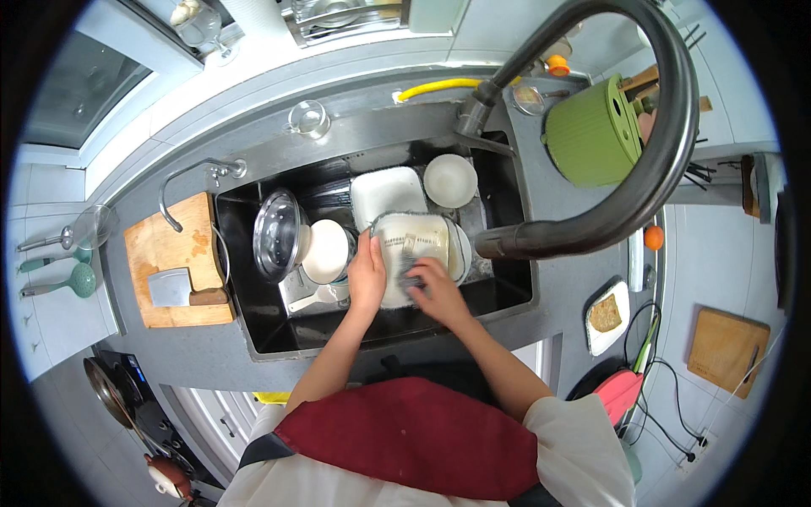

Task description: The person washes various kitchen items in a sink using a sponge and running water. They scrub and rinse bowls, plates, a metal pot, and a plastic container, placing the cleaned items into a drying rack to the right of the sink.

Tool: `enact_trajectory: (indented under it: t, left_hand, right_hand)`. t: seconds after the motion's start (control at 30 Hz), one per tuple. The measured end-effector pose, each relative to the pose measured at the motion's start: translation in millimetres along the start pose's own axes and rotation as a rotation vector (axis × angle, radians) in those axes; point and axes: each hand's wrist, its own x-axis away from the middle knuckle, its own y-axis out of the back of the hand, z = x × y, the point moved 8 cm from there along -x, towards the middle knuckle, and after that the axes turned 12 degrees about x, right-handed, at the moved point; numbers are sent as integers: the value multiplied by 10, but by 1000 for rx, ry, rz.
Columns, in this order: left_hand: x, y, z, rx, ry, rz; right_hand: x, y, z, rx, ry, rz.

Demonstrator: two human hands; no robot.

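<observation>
Over the black sink (pixel 285 326), my left hand (pixel 367 275) grips the left edge of a pale rectangular dish (pixel 396 228) with printed writing on its inside. The fingers of my right hand (pixel 438 293) press a dark grey scrubber (pixel 412 274), probably steel wool, against the dish; hand and scrubber are blurred. Partly beneath the dish, the rim of another light dish (pixel 464 250) shows at its right. A white rectangular dish (pixel 386 190) and a white round bowl (pixel 451 181) lie behind. Left of my left hand are a shiny bowl (pixel 274 234), a white bowl (pixel 325 252) and a white spoon (pixel 317 298).
A large black faucet (pixel 671 139) arches over the sink's right side. At left, a cleaver (pixel 170 288) rests on a wooden cutting board (pixel 190 244) beneath a slim tap (pixel 168 196). A glass cup (pixel 309 119) stands behind the sink, a green bin (pixel 589 136) at back right.
</observation>
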Motion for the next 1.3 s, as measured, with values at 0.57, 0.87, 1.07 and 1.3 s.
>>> enact_trajectory:
  t: [0.57, 0.87, 1.07, 1.3]
  left_hand:
    - [-139, -6, -12, -84, 104, 253]
    - [-389, 252, -270, 23, -74, 239]
    - [-380, 343, -360, 82, -223, -11]
    - [-144, 182, -329, 153, -27, -207]
  right_hand:
    - [-637, 290, 240, 183, 167, -126]
    - [-938, 444, -22, 284, 228, 47]
    - [-362, -276, -849, -619, -521, 34]
    - [26, -674, -540, -1286, -885, -245]
